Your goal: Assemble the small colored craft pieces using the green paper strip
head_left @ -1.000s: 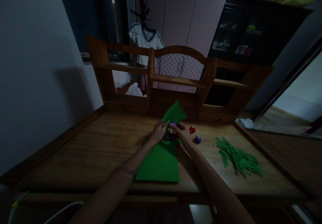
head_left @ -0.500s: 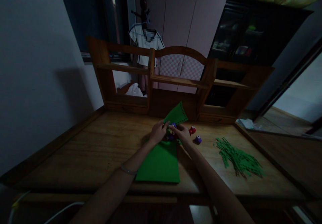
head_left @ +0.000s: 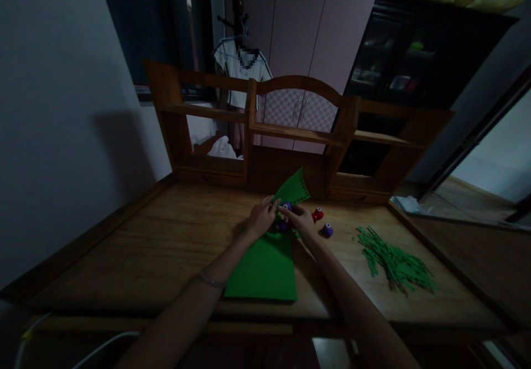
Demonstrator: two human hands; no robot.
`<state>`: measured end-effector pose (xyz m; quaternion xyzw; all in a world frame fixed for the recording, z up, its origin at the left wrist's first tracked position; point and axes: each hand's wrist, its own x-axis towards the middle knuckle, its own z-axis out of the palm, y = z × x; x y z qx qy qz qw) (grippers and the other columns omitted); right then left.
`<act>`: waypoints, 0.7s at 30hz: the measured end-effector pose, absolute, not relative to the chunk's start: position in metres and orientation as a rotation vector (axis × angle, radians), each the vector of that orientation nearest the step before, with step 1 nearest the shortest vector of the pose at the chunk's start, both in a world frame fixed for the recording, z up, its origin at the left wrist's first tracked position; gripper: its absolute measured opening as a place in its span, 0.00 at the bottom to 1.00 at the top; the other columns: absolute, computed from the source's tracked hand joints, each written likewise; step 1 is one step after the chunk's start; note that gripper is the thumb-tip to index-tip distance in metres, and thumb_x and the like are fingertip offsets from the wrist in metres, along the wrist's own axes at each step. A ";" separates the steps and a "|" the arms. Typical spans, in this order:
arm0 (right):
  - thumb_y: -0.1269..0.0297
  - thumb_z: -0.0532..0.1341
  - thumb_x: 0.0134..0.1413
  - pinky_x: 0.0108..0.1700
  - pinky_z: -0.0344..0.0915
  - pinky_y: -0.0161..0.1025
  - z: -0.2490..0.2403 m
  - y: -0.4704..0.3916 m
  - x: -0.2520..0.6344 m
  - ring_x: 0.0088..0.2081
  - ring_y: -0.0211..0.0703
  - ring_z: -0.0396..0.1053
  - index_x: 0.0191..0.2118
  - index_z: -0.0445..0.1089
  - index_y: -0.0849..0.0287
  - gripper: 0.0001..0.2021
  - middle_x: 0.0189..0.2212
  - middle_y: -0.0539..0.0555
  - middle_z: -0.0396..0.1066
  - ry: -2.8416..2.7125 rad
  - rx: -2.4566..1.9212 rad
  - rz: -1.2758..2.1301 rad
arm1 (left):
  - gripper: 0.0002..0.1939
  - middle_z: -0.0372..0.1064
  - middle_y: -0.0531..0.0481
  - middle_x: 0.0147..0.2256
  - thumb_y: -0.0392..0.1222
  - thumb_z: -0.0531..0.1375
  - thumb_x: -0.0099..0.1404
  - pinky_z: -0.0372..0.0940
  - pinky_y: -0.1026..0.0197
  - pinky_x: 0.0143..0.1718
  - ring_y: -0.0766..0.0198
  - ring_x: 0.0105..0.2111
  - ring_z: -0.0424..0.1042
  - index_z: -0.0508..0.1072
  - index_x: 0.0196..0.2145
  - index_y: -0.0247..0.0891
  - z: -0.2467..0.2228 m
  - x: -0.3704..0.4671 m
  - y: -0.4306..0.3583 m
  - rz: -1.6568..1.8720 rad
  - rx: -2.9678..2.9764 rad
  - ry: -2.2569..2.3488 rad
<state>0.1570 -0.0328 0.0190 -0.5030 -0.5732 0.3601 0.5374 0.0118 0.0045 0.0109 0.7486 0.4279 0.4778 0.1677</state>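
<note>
The left hand [head_left: 262, 215] grips the lower end of a green sheet [head_left: 292, 188] with a row of holes along 1 edge, and the right hand [head_left: 302, 219] is curled at a purple punch [head_left: 285, 207] beside it, its exact grip too dark to tell. Below them, green paper [head_left: 263, 269] lies on the wooden desk [head_left: 157, 247]; to the right are 1 red punch [head_left: 318, 214], 1 small purple punch [head_left: 327, 229] and a pile of green strips [head_left: 394, 261].
</note>
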 end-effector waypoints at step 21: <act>0.46 0.62 0.43 0.25 0.57 0.34 0.016 -0.031 0.158 0.22 0.37 0.62 0.24 0.66 0.59 0.19 0.19 0.49 0.65 -1.319 -1.143 0.906 | 0.15 0.70 0.44 0.41 0.45 0.48 0.67 0.61 0.60 0.43 0.59 0.42 0.68 0.70 0.42 0.37 0.009 0.011 0.008 1.355 2.192 1.044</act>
